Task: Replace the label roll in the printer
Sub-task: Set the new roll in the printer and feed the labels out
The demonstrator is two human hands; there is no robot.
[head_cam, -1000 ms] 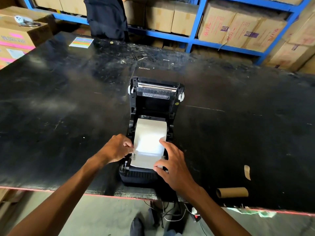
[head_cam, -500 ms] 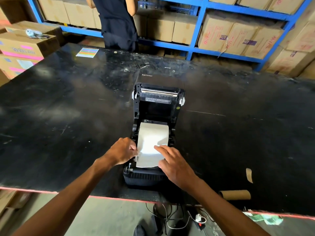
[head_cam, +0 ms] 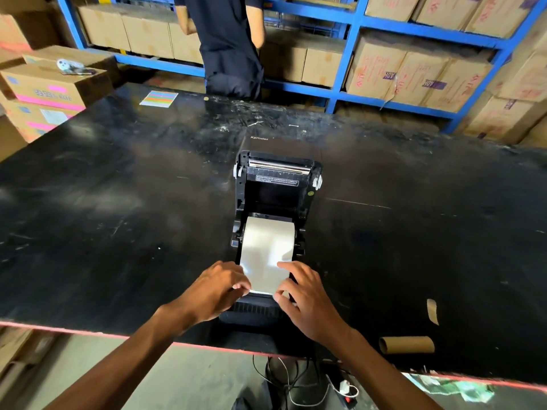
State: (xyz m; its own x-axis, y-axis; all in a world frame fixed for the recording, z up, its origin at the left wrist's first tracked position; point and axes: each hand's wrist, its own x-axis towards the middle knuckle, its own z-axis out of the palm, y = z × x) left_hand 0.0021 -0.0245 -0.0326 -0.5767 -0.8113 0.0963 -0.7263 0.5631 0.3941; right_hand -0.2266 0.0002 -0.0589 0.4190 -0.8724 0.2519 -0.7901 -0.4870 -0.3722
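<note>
A black label printer (head_cam: pixel 276 187) stands on the black table (head_cam: pixel 118 217) with its lid tipped open to the back. A white label roll (head_cam: pixel 268 247) sits in its bay, and a strip of white paper runs from it toward the printer's front. My left hand (head_cam: pixel 217 290) pinches the strip's front left corner. My right hand (head_cam: pixel 306 297) holds the front right corner, index finger lying flat on the paper. The printer's front edge is partly hidden under both hands.
An empty brown cardboard core (head_cam: pixel 407 344) lies near the table's front right edge, with a brown paper scrap (head_cam: pixel 432 311) beyond it. A striped colour card (head_cam: pixel 159 98) lies at the far left. A person in dark clothes (head_cam: pixel 231 45) stands behind the table at blue shelves of cartons. Cables (head_cam: pixel 296 386) hang below the table.
Both hands have slid toward the printer's front along the paper strip and now grip its front corners. The camera view has tilted up slightly.
</note>
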